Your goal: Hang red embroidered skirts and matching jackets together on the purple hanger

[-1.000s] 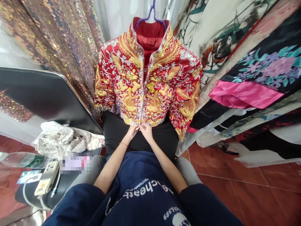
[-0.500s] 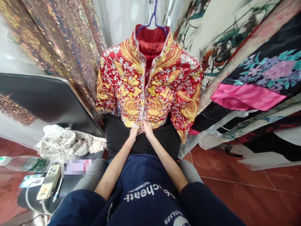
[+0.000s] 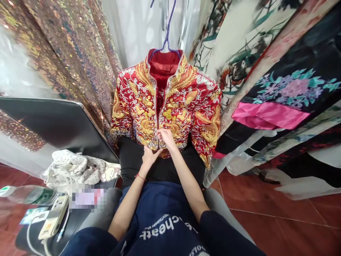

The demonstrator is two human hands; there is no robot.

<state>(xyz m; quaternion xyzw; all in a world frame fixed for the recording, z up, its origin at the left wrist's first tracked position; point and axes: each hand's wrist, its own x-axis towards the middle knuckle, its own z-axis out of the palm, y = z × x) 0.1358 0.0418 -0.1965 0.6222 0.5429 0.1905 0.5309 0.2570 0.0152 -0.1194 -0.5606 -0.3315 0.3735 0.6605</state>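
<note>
A red jacket (image 3: 138, 103) thick with gold and silver embroidery hangs in front of me on a purple hanger (image 3: 167, 39). Its front opening runs down the middle. My left hand (image 3: 149, 156) pinches the bottom hem at that opening, thumb and fingers closed on the cloth. My right hand (image 3: 165, 137) sits a little higher on the same opening, fingers pinched together on the front edge; a zip pull or fastener may be in them, too small to make out. A black skirt (image 3: 186, 160) hangs below the jacket. A thin red string circles my left wrist.
Sequinned fabric (image 3: 66, 53) hangs at the left, floral and pink garments (image 3: 269, 113) at the right. A black chair back (image 3: 53, 124) stands left, with a spotted cloth bag (image 3: 74, 167), a water bottle (image 3: 26, 193) and a power strip (image 3: 53, 217) beside me. The floor is red tile (image 3: 279, 213).
My right hand has moved up the jacket's front opening from the hem, while my left hand stays low holding the hem. My head has tilted, so the jacket appears lower in view.
</note>
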